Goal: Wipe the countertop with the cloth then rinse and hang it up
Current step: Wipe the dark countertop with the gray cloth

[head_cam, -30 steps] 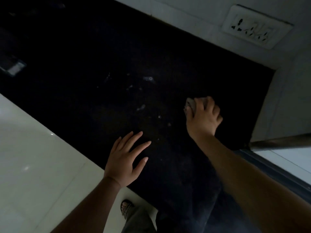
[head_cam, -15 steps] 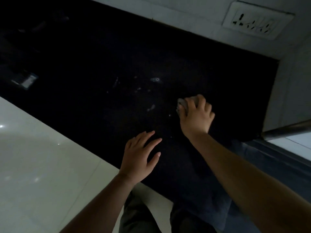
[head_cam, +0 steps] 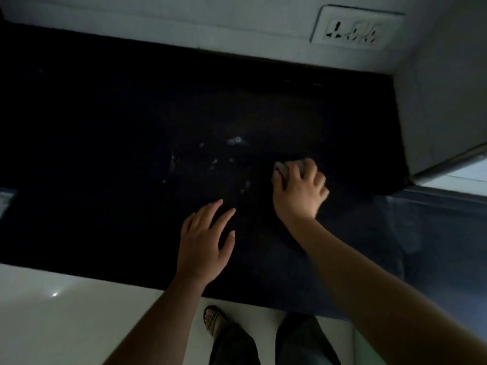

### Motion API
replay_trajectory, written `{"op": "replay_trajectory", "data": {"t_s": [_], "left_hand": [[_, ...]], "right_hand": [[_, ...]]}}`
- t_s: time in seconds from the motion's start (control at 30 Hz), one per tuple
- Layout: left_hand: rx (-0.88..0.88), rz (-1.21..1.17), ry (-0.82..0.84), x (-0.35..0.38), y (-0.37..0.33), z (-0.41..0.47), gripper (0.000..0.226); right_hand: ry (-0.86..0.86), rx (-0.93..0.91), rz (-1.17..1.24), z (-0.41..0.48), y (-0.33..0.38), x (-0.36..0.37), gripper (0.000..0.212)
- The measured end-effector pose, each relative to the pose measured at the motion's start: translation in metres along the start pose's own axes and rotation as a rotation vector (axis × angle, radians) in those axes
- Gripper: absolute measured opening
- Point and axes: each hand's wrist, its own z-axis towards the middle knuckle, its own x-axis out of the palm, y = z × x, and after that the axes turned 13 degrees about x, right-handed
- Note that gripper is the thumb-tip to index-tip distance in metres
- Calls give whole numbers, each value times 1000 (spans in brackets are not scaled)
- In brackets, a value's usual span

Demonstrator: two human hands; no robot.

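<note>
Black stone-like countertop (head_cam: 131,114), smeared; glossy white floor (head_cam: 52,312); pale cloth (head_cam: 286,168).

Two hands: left (head_cam: 204,243), right (head_cam: 300,192). One cloth (head_cam: 286,167). One counter (head_cam: 105,127). One socket plate (head_cam: 355,30). One sandalled foot (head_cam: 213,318). Several pale smears (head_cam: 210,162).

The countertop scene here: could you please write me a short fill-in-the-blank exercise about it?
1. The cloth is bunched under the ____ hand.
2. The left hand lies flat on the countertop with its fingers ____.
3. Pale smudges on the dark surface lie to the ____ of the cloth.
4. The wall plate in the upper right is a ____.

Missing words: right; spread; left; socket
</note>
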Motion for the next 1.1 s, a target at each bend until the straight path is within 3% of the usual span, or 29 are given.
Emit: {"op": "replay_trajectory", "data": {"t_s": [0.1, 0.27, 0.37, 0.5, 0.63, 0.8, 0.87, 1.0, 1.1], "left_hand": [[17, 1, 10, -3, -1, 2, 45], [-3, -10, 11, -3, -2, 3, 44], [-9, -15, 9, -2, -3, 3, 44], [-17, 2, 3, -1, -2, 2, 43], [-55, 35, 14, -2, -4, 4, 45], [-136, 49, 60, -4, -8, 5, 51], [-146, 42, 59, -3, -9, 4, 51], [-163, 45, 54, -3, -10, 4, 51], [-174, 38, 61, -3, -11, 5, 51]], "right_hand": [[18, -151, -8, -26, 18, 10, 39], [-3, -307, -80, -71, -37, -1, 41], [-35, -219, -53, -33, -39, -3, 37], [-35, -33, 20, 41, 16, 9, 38], [72, -335, -35, 36, 47, 19, 39], [162, -774, -71, -14, -16, 0, 37], [137, -743, -88, 22, -18, -2, 39], [51, -455, -62, 107, 43, 11, 41], [79, -467, -75, 117, 96, 28, 45]]}}
